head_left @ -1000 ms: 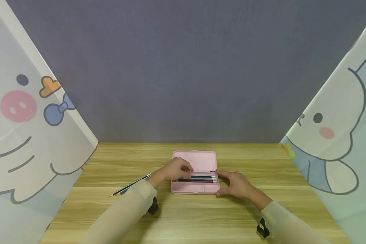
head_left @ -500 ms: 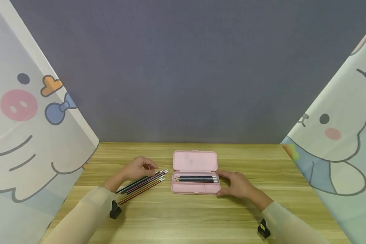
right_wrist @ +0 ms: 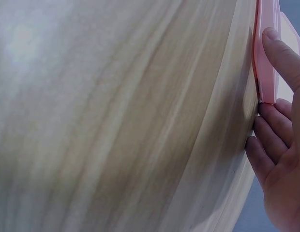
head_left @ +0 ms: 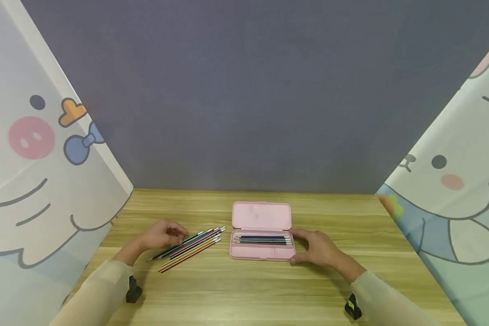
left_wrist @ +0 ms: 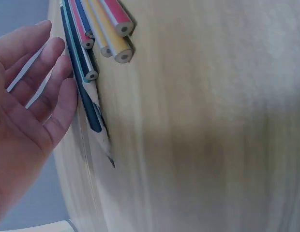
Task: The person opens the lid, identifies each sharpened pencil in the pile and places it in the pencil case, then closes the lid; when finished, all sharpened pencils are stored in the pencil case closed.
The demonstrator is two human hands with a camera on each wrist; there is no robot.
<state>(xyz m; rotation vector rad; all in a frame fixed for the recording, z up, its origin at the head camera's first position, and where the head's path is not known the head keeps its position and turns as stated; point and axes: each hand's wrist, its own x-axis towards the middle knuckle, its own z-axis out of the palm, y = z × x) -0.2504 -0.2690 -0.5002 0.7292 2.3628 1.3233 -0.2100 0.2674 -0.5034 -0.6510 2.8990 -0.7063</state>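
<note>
A pink pencil case lies with its lid folded back. Inside its long compartment are several dark pencils, lying side by side. My right hand holds the case's right end, thumb at the near corner and index finger at the far one. In the right wrist view the thumb presses the pink side wall. To the left is a loose bunch of pencils, dark green, red and yellow. My left hand hovers beside their left part, fingers loosely bent and nothing held, as the left wrist view shows.
The wood-grain table ends at a dark grey panel behind. White side panels with cartoon prints, a pig-nosed figure on the left and a rabbit-like figure on the right, flank the table.
My left hand has moved from over the case's compartment leftward to the loose pencils, uncovering the dark pencils in the case. The right hand has kept its place at the case.
</note>
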